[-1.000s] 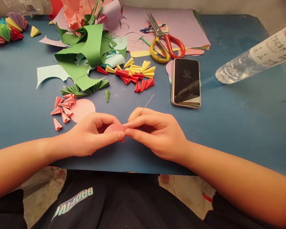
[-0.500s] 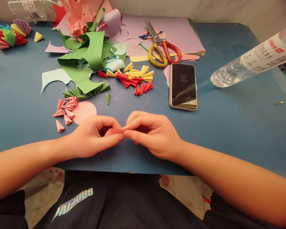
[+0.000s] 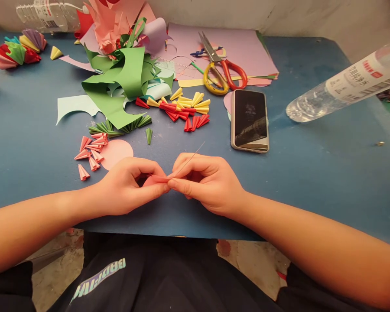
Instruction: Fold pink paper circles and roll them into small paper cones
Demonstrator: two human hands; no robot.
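My left hand (image 3: 134, 184) and my right hand (image 3: 204, 182) meet near the table's front edge, both closed in a pinch. Between them is a piece of pink paper (image 3: 156, 179), partly hidden by the fingers. A thin needle-like wire (image 3: 193, 154) sticks up and to the right from where the fingertips meet, past my right index finger. Just beyond my left hand lies a flat pink paper circle (image 3: 118, 152). Beside it are several small pink paper cones (image 3: 93, 162). Dark green cones (image 3: 107, 129) and red and yellow cones (image 3: 185, 108) lie farther back.
Green paper scraps (image 3: 130, 71) pile up at the back. Scissors (image 3: 221, 71) rest on a stack of coloured sheets (image 3: 247, 52). A phone (image 3: 249, 121) lies right of centre, a water bottle (image 3: 341, 84) beyond it. Folded paper pieces (image 3: 19, 50) sit far left.
The hands stay together on the pink paper with only slight finger shifts, and the wire now leans a little more to the right. The whole view has moved slightly.
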